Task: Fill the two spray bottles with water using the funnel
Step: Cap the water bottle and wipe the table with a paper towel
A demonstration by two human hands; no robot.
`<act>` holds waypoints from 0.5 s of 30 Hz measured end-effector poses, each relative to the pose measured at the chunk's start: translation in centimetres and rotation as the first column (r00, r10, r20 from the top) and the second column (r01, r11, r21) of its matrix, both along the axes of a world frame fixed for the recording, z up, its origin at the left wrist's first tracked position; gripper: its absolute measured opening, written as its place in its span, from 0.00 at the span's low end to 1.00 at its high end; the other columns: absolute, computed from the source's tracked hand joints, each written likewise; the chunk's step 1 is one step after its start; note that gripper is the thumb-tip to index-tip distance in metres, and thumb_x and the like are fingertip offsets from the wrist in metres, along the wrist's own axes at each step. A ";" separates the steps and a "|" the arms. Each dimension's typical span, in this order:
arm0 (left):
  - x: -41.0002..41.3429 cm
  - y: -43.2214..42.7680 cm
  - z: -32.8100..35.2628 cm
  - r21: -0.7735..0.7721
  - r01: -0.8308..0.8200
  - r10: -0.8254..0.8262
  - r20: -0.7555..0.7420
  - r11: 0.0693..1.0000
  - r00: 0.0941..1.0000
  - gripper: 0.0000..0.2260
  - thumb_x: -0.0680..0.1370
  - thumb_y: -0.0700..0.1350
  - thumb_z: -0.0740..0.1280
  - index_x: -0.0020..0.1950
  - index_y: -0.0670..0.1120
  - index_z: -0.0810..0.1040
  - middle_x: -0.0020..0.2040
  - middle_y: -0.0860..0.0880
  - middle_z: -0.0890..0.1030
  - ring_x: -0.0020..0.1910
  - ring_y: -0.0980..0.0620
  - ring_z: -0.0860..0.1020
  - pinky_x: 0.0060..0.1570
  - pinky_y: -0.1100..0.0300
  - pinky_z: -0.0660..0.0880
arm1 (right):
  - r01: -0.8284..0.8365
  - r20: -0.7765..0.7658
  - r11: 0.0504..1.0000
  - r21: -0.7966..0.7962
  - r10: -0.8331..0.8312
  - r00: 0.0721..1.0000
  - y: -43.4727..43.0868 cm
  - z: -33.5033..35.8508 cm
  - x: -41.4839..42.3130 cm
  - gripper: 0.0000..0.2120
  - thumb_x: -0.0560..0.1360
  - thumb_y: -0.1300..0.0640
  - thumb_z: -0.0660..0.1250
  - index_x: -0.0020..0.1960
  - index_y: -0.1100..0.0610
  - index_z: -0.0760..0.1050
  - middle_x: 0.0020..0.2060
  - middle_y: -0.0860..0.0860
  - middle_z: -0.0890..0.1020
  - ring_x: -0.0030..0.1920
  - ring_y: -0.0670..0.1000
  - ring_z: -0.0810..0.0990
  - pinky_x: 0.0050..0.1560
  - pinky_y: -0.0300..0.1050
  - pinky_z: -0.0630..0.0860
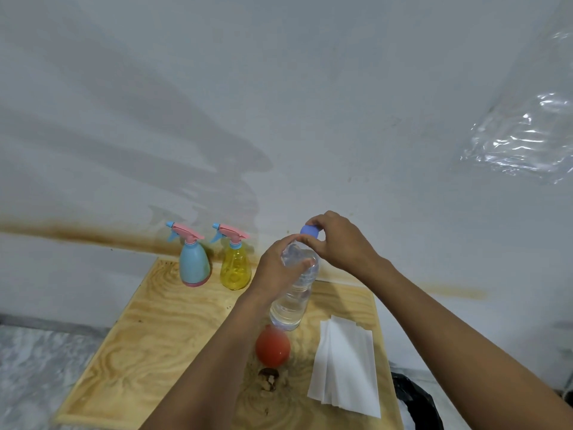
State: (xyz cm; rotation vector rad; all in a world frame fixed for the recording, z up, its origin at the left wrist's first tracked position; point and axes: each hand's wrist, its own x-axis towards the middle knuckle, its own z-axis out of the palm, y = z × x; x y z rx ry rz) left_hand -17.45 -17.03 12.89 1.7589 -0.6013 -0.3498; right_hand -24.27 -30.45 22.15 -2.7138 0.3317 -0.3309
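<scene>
A clear water bottle (293, 301) stands on the wooden table (148, 330), tilted slightly. My left hand (277, 268) grips its shoulder. My right hand (336, 240) pinches the blue cap (311, 230) at its top. At the back of the table stand two spray bottles, both with pink trigger heads screwed on: a blue one (193, 265) and, to its right, a yellow one (235, 268). An orange-red funnel (273, 347) lies on the table just in front of the water bottle.
A stack of white paper napkins (347, 367) lies on the table's right side. A dark knot (269, 378) marks the wood near the funnel. A black bag (415, 405) sits past the right edge. The white wall (310, 119) rises close behind.
</scene>
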 end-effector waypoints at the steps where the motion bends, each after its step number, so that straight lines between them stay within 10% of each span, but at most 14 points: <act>1: -0.1 -0.1 0.0 -0.002 -0.002 0.002 -0.001 1.000 1.000 0.24 0.72 0.52 0.77 0.66 0.56 0.76 0.63 0.56 0.78 0.63 0.54 0.75 0.62 0.59 0.73 | 0.030 0.008 1.000 0.003 -0.030 1.000 0.1 -0.1 0.0 0.18 0.76 0.41 0.68 0.56 0.54 0.79 0.49 0.48 0.79 0.49 0.49 0.78 0.48 0.42 0.74; 6: -0.3 0.0 0.1 0.001 -0.003 0.003 -0.018 1.000 1.000 0.20 0.73 0.50 0.77 0.58 0.67 0.73 0.58 0.62 0.76 0.60 0.58 0.74 0.59 0.62 0.71 | 0.122 -0.056 0.992 0.017 -0.121 0.991 0.4 0.2 0.6 0.21 0.73 0.37 0.70 0.52 0.54 0.75 0.40 0.46 0.78 0.41 0.49 0.77 0.37 0.42 0.71; 15: -0.2 0.1 0.2 -0.003 -0.019 0.019 -0.027 1.000 0.999 0.29 0.72 0.52 0.77 0.72 0.53 0.72 0.68 0.55 0.75 0.66 0.53 0.73 0.66 0.53 0.74 | -0.149 -0.247 0.973 -0.176 0.103 0.964 -1.1 2.0 0.1 0.21 0.80 0.39 0.60 0.60 0.54 0.77 0.54 0.47 0.79 0.50 0.50 0.77 0.50 0.45 0.73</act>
